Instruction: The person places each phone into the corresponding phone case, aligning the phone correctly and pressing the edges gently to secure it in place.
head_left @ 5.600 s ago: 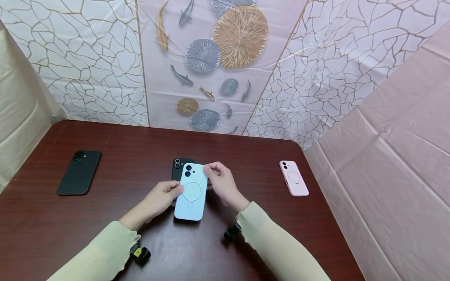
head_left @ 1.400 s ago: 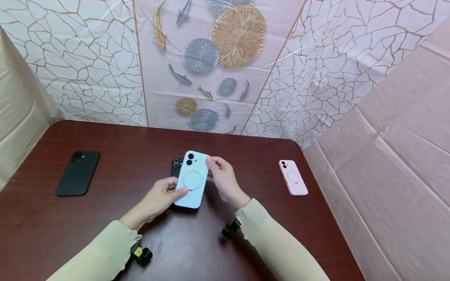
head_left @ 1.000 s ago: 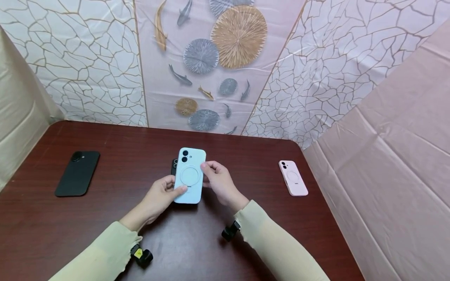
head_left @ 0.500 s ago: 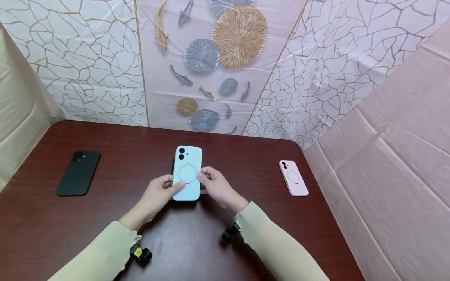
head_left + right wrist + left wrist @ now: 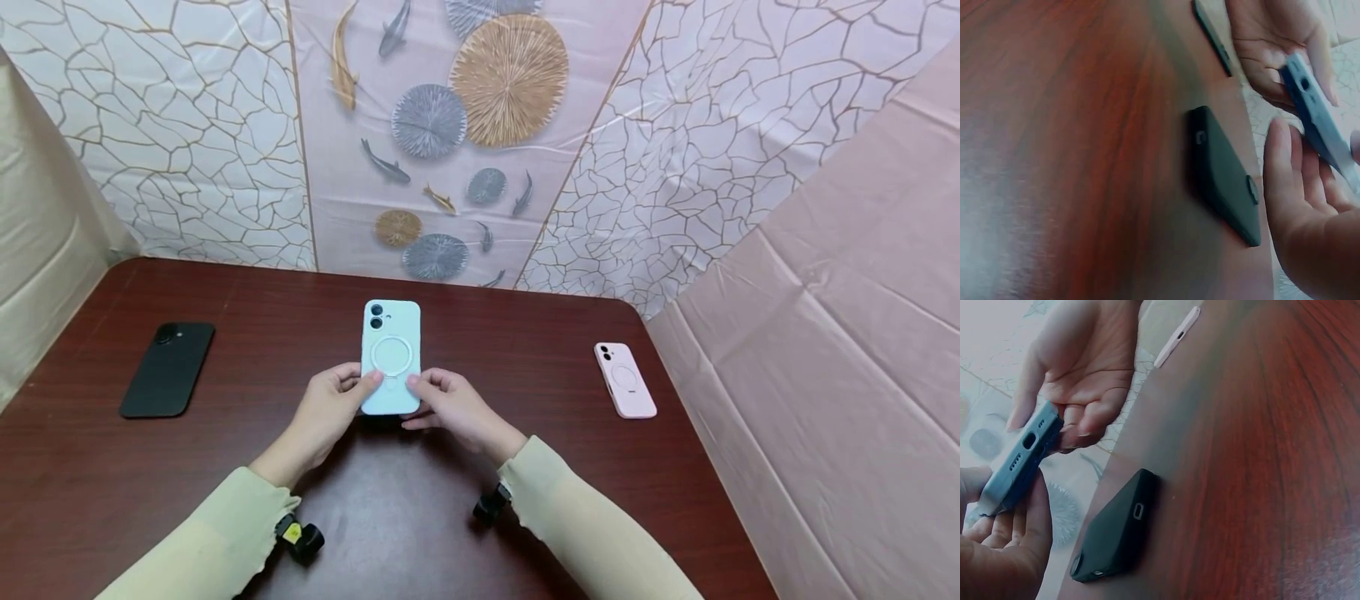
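A phone in a light blue case is held above the table, its back with two lenses and a ring facing up. My left hand grips its lower left edge, thumb on the back and fingers beneath. At the lower right edge, my right hand pinches it between thumb and fingers. In the left wrist view, the bottom end of the light blue phone shows a port and small holes. Below it on the table lies a black phone, which the held phone hides in the head view.
A second black phone lies at the table's left. Near the right edge of the dark red wooden table lies a phone in a pink case. Patterned cloth hangs behind the table.
The light blue phone has straightened from its tilt and shifted left and away from me, covering the black phone. My right hand has slid from its upper corner down to its lower edge.
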Tool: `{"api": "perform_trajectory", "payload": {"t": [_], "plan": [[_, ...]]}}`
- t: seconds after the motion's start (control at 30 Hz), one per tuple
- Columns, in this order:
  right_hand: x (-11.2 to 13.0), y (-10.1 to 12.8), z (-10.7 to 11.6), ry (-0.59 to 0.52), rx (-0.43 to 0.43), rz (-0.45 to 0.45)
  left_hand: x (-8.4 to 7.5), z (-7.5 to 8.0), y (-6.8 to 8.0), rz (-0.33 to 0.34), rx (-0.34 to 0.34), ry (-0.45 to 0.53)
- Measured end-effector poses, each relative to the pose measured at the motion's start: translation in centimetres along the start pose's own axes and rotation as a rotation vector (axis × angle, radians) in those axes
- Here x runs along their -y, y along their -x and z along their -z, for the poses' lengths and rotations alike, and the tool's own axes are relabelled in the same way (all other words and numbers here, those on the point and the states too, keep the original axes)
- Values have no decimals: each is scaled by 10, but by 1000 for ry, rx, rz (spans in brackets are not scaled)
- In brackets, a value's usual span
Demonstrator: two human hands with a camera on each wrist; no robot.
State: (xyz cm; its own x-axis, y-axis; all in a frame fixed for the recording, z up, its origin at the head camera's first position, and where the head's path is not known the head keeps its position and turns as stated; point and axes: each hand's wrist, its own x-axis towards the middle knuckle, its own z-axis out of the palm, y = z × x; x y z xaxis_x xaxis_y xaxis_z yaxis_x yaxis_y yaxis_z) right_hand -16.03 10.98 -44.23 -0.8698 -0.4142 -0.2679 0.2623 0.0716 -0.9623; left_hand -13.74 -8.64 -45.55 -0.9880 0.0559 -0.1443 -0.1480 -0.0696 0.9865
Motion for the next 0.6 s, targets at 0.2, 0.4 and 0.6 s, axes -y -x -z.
{"api": "perform_trajectory", "payload": {"t": [0.2,0.4,0.6], "plan": [[-3,1,0,31,38,16,-1,2,0,4,2,-5],[-2,0,2,112,-38,70,4,2,0,21,118,13],[-1,0,3,145,-53,96,9,2,0,22,176,57]]}}
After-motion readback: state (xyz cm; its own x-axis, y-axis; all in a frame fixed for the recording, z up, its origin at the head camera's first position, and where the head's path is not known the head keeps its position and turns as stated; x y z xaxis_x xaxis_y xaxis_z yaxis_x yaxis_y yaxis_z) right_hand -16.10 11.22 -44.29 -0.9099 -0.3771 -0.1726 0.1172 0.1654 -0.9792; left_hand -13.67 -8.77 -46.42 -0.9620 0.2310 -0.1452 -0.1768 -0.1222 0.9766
